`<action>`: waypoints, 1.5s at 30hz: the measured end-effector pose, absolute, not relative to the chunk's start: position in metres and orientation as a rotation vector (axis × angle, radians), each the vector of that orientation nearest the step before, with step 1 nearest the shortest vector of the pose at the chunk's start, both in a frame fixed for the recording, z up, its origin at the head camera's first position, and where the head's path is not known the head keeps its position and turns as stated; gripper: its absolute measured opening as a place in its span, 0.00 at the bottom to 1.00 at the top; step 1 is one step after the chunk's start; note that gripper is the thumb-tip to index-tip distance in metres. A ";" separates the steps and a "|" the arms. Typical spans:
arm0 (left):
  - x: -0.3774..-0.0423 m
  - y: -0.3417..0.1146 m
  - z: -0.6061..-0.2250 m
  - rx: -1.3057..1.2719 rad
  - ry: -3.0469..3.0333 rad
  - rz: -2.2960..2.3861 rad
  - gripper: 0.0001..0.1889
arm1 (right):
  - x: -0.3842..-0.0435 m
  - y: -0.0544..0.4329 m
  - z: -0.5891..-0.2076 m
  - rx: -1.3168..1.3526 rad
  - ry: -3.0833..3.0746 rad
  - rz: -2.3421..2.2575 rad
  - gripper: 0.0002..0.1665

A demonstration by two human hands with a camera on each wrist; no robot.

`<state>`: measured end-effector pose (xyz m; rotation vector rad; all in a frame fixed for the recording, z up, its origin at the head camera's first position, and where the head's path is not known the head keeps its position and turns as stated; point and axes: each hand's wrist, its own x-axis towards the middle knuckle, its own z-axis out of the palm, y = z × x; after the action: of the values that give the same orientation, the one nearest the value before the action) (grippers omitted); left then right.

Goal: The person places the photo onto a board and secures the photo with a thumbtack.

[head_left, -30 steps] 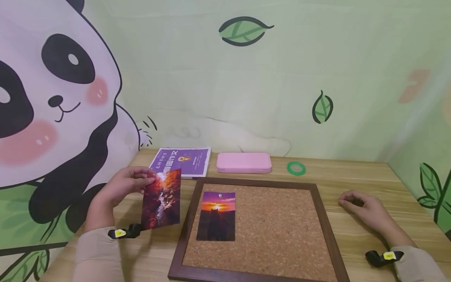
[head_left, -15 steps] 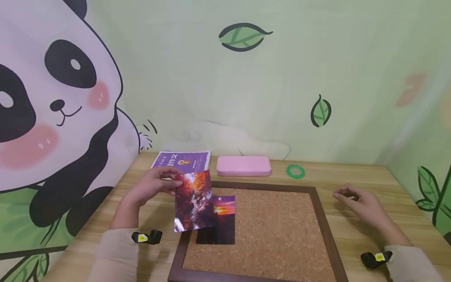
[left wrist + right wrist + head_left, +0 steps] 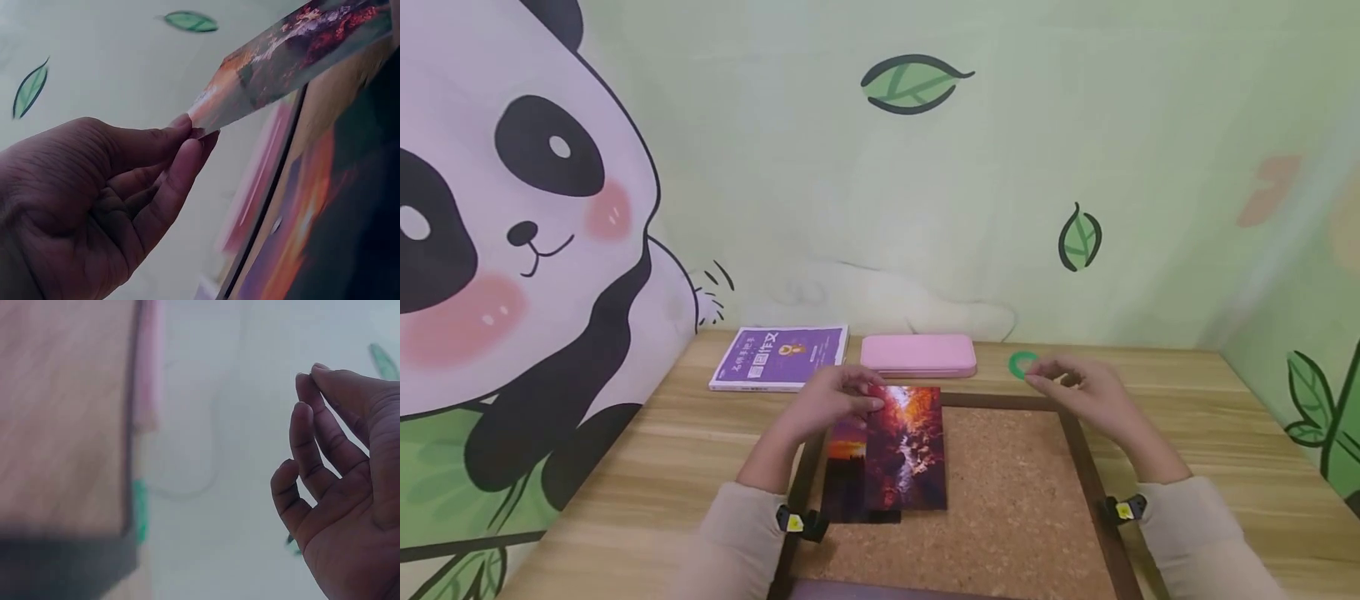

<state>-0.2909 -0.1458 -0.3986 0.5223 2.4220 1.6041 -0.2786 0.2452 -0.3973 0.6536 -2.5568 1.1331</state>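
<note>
In the head view my left hand (image 3: 835, 404) pinches a photo print (image 3: 910, 450) of a stream among orange foliage by its upper left corner. The print is raised over the framed cork board (image 3: 1000, 500) and hides part of a sunset photo (image 3: 848, 450). The left wrist view shows thumb and fingertips on the corner of the print (image 3: 269, 69); the sunset photo (image 3: 306, 219) has a small round pin near its top. My right hand (image 3: 1082, 387) hovers at the board's far right corner, fingers loosely curled. In the right wrist view thumb and index tips meet, with nothing visible between them.
Behind the board lie a purple book (image 3: 782, 358), a pink case (image 3: 917, 354) and a green tape roll (image 3: 1021, 365), partly covered by the right hand. A panda-and-leaf backdrop (image 3: 925, 200) rises along the far edge of the wooden table (image 3: 662, 450).
My left hand has carried the stream print rightward from beside the board to over it, across the sunset photo. My right hand has moved left and away from me, from the table to the board's corner.
</note>
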 end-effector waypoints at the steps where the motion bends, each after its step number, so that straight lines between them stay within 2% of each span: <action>1: -0.291 -0.139 -0.400 0.525 2.419 1.598 0.12 | -0.279 0.239 -0.393 0.665 -2.548 1.134 0.10; 5: -0.291 -0.114 -0.406 0.543 2.404 1.578 0.10 | -0.278 0.212 -0.373 0.701 -2.531 1.198 0.10; 10: -0.291 -0.089 -0.414 0.602 2.440 1.504 0.09 | -0.280 0.176 -0.360 0.869 -2.492 1.306 0.07; 16: -0.295 -0.075 -0.440 0.655 2.741 1.327 0.10 | -0.292 0.148 -0.383 0.985 -2.543 1.390 0.05; 21: -0.294 -0.078 -0.454 0.640 2.973 1.067 0.10 | -0.308 0.149 -0.428 0.865 -2.650 1.478 0.07; 24: -0.294 -0.079 -0.455 0.650 2.997 0.990 0.10 | -0.312 0.152 -0.442 0.802 -2.730 1.450 0.05; 36: -0.295 -0.078 -0.455 0.656 2.972 0.918 0.10 | -0.317 0.157 -0.451 0.985 -2.841 1.265 0.04; 45: -0.294 -0.078 -0.454 0.617 2.997 0.855 0.11 | -0.316 0.157 -0.451 1.005 -2.887 1.250 0.03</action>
<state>-0.2943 -0.0776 -0.4541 0.6168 2.9975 0.8549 -0.3162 0.1567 -0.4508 1.0048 -2.8872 1.2500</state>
